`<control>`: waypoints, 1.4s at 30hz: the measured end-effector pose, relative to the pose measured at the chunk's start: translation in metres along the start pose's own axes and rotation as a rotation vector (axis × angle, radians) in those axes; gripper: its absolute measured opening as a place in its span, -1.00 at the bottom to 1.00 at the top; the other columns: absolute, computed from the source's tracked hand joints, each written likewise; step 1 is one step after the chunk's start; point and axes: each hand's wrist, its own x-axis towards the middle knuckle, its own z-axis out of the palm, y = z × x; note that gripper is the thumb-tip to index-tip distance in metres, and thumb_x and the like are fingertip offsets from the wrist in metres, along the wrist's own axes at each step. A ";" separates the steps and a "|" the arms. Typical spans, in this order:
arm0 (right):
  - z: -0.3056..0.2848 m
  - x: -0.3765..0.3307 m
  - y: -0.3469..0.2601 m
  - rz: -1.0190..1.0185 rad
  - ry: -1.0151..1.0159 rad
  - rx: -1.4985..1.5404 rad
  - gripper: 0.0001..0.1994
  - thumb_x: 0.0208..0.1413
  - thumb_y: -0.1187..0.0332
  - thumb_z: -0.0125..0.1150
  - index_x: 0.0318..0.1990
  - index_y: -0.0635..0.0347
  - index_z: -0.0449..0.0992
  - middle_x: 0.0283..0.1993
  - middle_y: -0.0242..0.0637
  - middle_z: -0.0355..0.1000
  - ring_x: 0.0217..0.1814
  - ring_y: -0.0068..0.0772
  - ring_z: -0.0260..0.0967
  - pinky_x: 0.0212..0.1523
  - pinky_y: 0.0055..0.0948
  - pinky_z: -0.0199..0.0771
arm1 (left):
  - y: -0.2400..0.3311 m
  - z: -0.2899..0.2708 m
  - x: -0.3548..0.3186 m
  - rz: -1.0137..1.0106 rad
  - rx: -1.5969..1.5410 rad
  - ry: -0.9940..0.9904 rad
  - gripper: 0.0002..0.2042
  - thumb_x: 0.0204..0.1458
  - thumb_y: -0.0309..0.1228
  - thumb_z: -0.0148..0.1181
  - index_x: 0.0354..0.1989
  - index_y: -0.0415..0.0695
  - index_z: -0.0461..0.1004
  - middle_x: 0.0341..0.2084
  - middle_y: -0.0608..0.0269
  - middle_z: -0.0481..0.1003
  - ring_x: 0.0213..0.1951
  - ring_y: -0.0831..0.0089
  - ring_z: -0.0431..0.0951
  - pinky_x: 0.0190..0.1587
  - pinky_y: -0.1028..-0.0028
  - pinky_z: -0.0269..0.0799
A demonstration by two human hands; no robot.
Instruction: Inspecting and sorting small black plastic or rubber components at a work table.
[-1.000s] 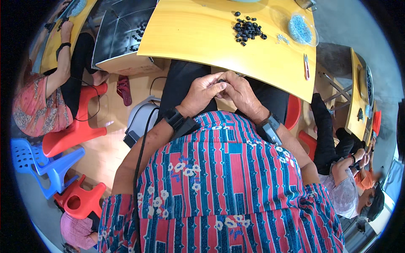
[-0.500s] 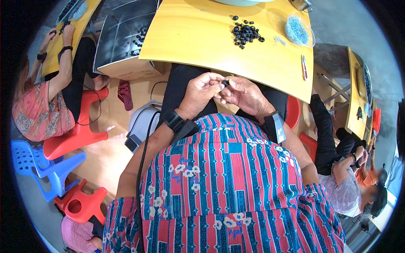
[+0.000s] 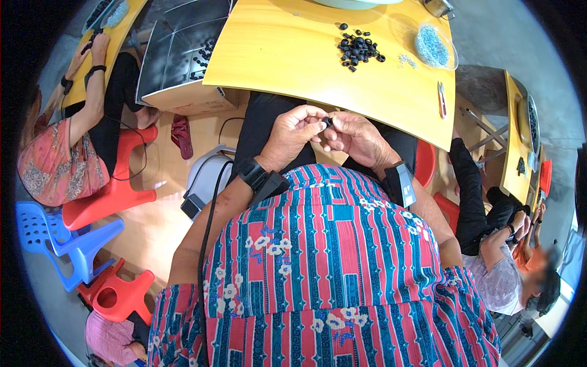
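Just off the table's near edge, over my lap, my left hand (image 3: pixel 295 133) and my right hand (image 3: pixel 354 138) meet at a small black ring-like part (image 3: pixel 328 122). Fingertips of both hands pinch it from either side. On the yellow table (image 3: pixel 275 55) beyond lies a loose pile of similar black parts (image 3: pixel 358 49). To its right are a few small clear pieces (image 3: pixel 407 60) and a round clear tub of pale blue beads or small pieces (image 3: pixel 433 46). A pair of small thread snips (image 3: pixel 442 100) rests near the table's right edge.
An open box (image 3: pixel 177 58) with black parts inside stands left of the table. A pale green basin (image 3: pixel 351 2) and a metal mug (image 3: pixel 438 7) sit at the far edge. Co-workers sit on both sides; red stools (image 3: pixel 119 180) and a blue chair (image 3: pixel 73 241) stand at left.
My hands stay almost in place, both still pinching the black part. At far left, a co-worker's hands have shifted closer together.
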 end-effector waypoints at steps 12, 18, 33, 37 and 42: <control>0.011 -0.004 -0.002 -0.015 0.225 -0.207 -0.78 0.21 0.27 0.00 -0.30 0.28 0.38 -0.48 -0.42 0.28 -0.50 -0.64 0.21 -0.37 -0.58 0.34 | -0.005 -0.002 0.000 -0.009 -0.025 0.025 -0.83 0.06 -0.51 0.13 -0.19 -0.27 0.42 -0.33 0.28 0.47 -0.35 0.63 0.45 -0.27 0.62 0.42; 0.010 -0.001 0.001 -0.133 0.433 -0.407 -0.87 0.13 0.42 0.09 -0.25 0.30 0.46 -0.48 -0.42 0.40 -0.54 -0.68 0.29 -0.48 -0.68 0.33 | -0.001 -0.003 -0.002 -0.068 -0.077 0.002 -0.87 0.06 -0.49 0.13 -0.25 -0.25 0.43 -0.38 0.31 0.48 -0.37 0.63 0.45 -0.28 0.62 0.41; 0.019 0.002 0.006 -0.282 0.488 -0.457 -0.86 0.06 0.51 0.16 -0.22 0.29 0.54 -0.45 -0.41 0.46 -0.56 -0.70 0.31 -0.57 -0.72 0.30 | 0.000 -0.005 -0.002 -0.131 -0.127 0.000 -0.87 0.07 -0.44 0.13 -0.24 -0.21 0.41 -0.37 0.30 0.48 -0.36 0.61 0.48 -0.26 0.63 0.45; 0.020 0.002 0.007 -0.296 0.502 -0.503 -0.86 0.07 0.51 0.15 -0.21 0.28 0.54 -0.44 -0.40 0.47 -0.55 -0.71 0.32 -0.57 -0.73 0.29 | 0.002 -0.004 -0.002 -0.141 -0.138 0.010 -0.86 0.07 -0.44 0.14 -0.24 -0.20 0.41 -0.36 0.31 0.48 -0.35 0.63 0.48 -0.26 0.64 0.45; 0.021 0.002 0.005 -0.334 0.489 -0.550 -0.86 0.07 0.50 0.15 -0.21 0.29 0.54 -0.44 -0.39 0.47 -0.55 -0.70 0.32 -0.56 -0.72 0.31 | 0.003 -0.004 -0.002 -0.106 -0.130 0.014 -0.85 0.07 -0.44 0.14 -0.22 -0.20 0.40 -0.37 0.32 0.47 -0.35 0.63 0.47 -0.25 0.63 0.45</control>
